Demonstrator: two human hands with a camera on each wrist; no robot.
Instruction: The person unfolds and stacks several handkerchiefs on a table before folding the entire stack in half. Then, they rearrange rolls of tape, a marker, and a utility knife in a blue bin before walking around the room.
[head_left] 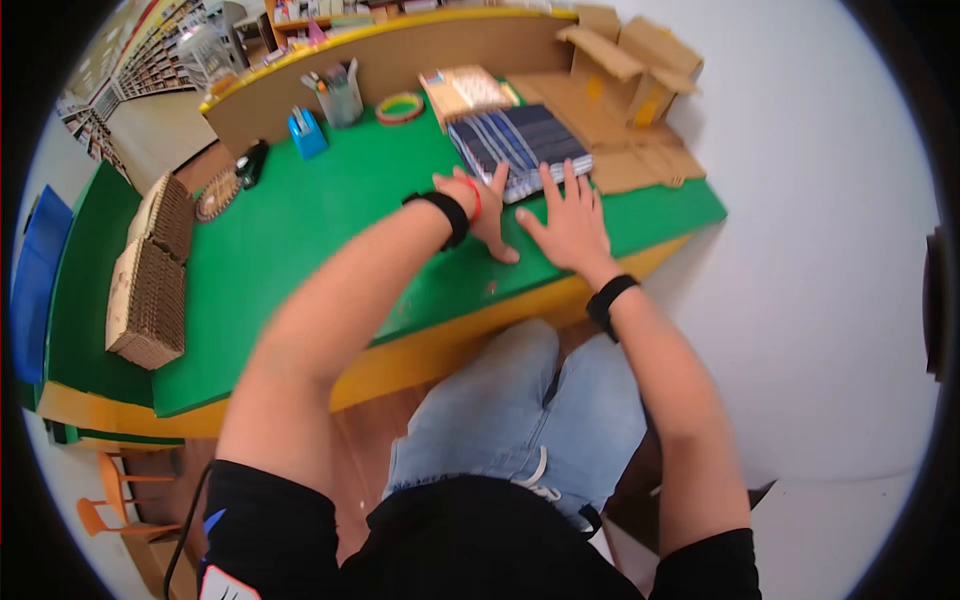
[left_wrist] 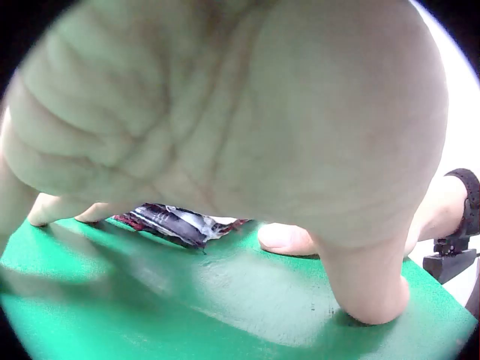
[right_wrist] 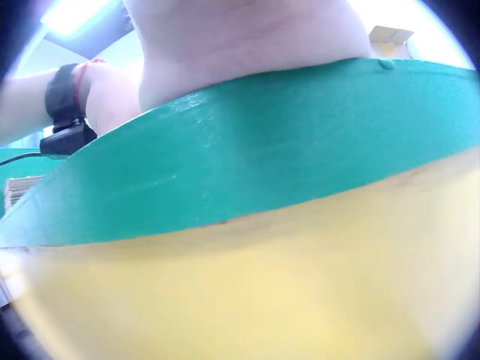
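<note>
A folded dark blue cloth with white stripes (head_left: 515,145) lies on the green table (head_left: 300,250), its near edge by both hands. The left hand (head_left: 482,215) is spread at the cloth's near left corner; in the left wrist view the palm (left_wrist: 225,112) arches over the table with fingertips and thumb down on the green surface, the cloth (left_wrist: 176,225) beyond it. The right hand (head_left: 570,225) has its fingers straight, their tips on the cloth's near right edge. In the right wrist view, the base of the right hand (right_wrist: 247,45) rests at the table edge.
Cardboard pieces (head_left: 640,160) and an open box (head_left: 640,70) stand at the back right. Behind the cloth is a brown packet (head_left: 465,92). Tape (head_left: 400,108), a pen cup (head_left: 340,97), a blue dispenser (head_left: 306,133) and woven boxes (head_left: 150,290) stand farther left.
</note>
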